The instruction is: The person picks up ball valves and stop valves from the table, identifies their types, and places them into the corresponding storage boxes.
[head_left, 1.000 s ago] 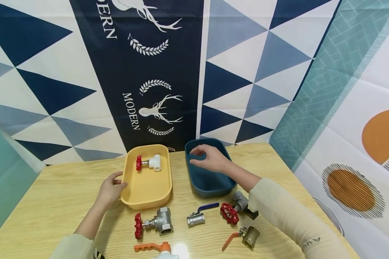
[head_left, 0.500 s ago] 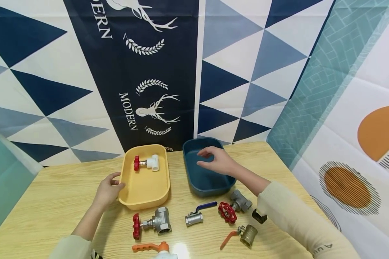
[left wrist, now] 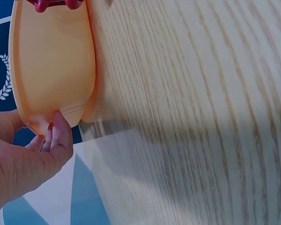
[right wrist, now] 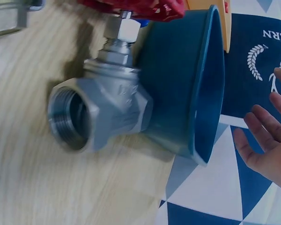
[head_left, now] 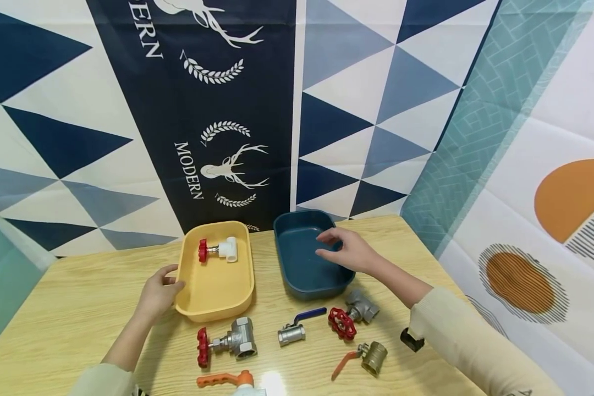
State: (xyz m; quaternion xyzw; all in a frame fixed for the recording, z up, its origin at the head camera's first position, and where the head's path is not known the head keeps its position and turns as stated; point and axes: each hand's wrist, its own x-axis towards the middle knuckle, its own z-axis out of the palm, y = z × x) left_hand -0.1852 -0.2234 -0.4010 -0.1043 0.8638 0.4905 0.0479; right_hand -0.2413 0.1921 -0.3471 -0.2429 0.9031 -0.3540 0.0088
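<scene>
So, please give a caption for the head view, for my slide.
Left hand holds the yellow tray; right hand hovers open over the blue tray.

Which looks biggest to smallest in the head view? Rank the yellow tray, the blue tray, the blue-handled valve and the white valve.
1. yellow tray and blue tray: look alike, no ranking between them.
2. blue-handled valve and white valve: close; the white one lies farther off, so unsure.

Bare hands (head_left: 158,292) emerge from long, loose cream-coloured sleeves (head_left: 467,344).
</scene>
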